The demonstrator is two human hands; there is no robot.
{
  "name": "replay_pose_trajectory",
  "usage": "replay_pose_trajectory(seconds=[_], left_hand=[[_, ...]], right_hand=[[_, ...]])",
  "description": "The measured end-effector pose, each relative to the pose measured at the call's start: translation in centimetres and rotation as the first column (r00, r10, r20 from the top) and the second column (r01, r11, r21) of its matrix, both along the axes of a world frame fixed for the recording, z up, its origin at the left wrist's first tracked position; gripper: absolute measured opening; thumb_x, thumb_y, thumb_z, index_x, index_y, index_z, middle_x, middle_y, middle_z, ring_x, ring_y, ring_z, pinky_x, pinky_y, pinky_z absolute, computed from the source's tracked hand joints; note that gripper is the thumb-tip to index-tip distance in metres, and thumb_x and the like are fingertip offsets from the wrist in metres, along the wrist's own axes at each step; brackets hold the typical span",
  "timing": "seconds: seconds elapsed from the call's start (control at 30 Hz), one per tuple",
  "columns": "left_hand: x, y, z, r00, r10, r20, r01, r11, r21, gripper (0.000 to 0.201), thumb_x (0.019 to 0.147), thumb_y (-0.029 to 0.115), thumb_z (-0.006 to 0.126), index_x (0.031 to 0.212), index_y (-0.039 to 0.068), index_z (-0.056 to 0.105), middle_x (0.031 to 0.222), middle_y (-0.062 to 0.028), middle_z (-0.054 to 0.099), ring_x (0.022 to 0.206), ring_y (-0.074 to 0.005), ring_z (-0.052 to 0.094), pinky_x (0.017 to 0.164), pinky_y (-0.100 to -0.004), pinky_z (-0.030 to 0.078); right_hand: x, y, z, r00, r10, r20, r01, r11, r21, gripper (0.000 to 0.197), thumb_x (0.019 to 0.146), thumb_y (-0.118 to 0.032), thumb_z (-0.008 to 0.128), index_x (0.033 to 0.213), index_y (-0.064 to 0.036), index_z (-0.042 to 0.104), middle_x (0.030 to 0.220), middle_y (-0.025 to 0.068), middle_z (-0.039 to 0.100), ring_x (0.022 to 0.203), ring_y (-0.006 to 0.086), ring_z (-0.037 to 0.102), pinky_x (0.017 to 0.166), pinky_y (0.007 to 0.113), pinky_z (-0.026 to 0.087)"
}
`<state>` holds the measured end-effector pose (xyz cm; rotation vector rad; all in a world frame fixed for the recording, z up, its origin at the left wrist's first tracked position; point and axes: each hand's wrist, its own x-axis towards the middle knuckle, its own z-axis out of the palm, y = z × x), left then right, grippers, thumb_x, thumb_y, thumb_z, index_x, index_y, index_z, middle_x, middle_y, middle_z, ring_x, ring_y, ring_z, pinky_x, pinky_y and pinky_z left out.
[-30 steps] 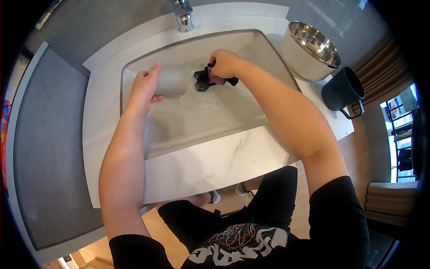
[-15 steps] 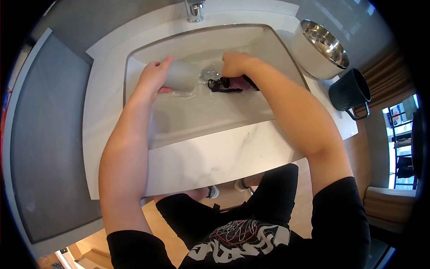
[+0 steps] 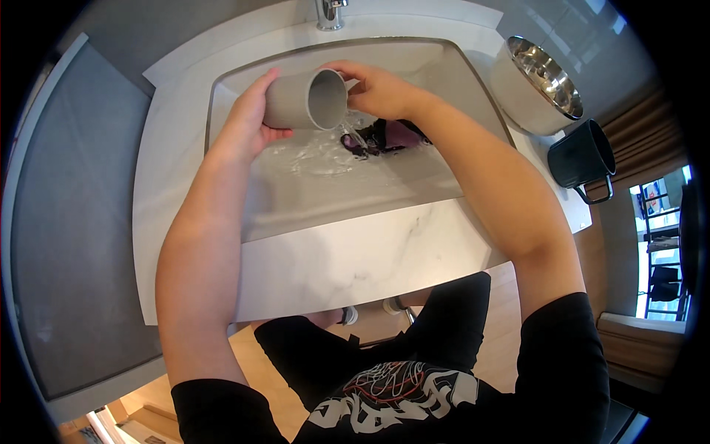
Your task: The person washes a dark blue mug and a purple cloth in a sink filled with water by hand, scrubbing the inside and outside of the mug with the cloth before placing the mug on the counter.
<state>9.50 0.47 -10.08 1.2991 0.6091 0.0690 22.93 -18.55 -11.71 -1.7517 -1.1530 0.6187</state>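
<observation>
My left hand [image 3: 250, 115] is wrapped round the outside of a plain grey cup [image 3: 290, 101], which lies tilted on its side above the water. The cup's mouth faces right. My right hand [image 3: 379, 90] has its fingers curled at the cup's rim and appears to grip it. Water runs from the mouth into the light grey sink basin [image 3: 296, 214]. Below my right hand, a small black and purple piece of wet fabric [image 3: 403, 135] lies in the shallow water; its exact kind is unclear, and my right forearm partly covers it.
A chrome faucet [image 3: 330, 15] stands behind the basin. On the right of the white marbled counter [image 3: 355, 259] are a white bowl with a shiny metal inside [image 3: 529, 89] and a dark green mug [image 3: 580, 157]. A grey panel [image 3: 74, 222] rises at the left.
The grey cup has come up out of the water and tipped to the right, pouring. My right hand has moved from above the fabric up and left to the cup's rim.
</observation>
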Motion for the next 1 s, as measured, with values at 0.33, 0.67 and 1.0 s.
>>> replay_pose_trajectory(seconds=[0.33,0.67,1.0], left_hand=[[0.4,0.7,-0.5,1.0,-0.011,0.025,0.014,0.991,-0.131,0.046,0.088,0.058,0.052,0.109,0.018,0.058,0.092,-0.0044,0.064,0.078,-0.0212,0.061,0.06,-0.0379,0.052],[0.8,0.8,-1.7,0.977,0.079,-0.197,-0.086,0.996,-0.028,0.076,0.083,0.056,0.062,0.13,0.003,0.035,0.127,-0.0199,0.036,0.117,-0.0435,0.042,0.081,-0.0572,0.051],[0.4,0.2,-1.4,0.97,0.06,-0.237,-0.03,0.991,0.128,0.079,0.08,0.057,0.066,0.13,0.003,0.037,0.126,-0.017,0.038,0.113,-0.0383,0.045,0.079,-0.0534,0.051]], right_hand=[[0.3,0.2,0.4,0.983,-0.107,0.15,0.085,0.985,0.15,0.04,0.077,-0.027,0.072,0.113,-0.0127,0.061,0.099,0.0037,0.06,0.083,0.0161,0.057,0.075,0.031,0.047],[0.7,-0.4,2.0,0.797,-0.384,0.466,0.456,0.888,-0.049,0.036,0.083,-0.029,0.068,0.111,-0.0088,0.06,0.089,0.0088,0.064,0.083,0.019,0.061,0.073,0.033,0.049],[-1.0,-0.5,3.2,0.597,-0.214,0.773,0.673,0.659,-0.337,0.035,0.088,-0.029,0.061,0.121,-0.0174,0.06,0.128,0.0104,0.053,0.119,0.0352,0.048,0.098,0.044,0.045]])
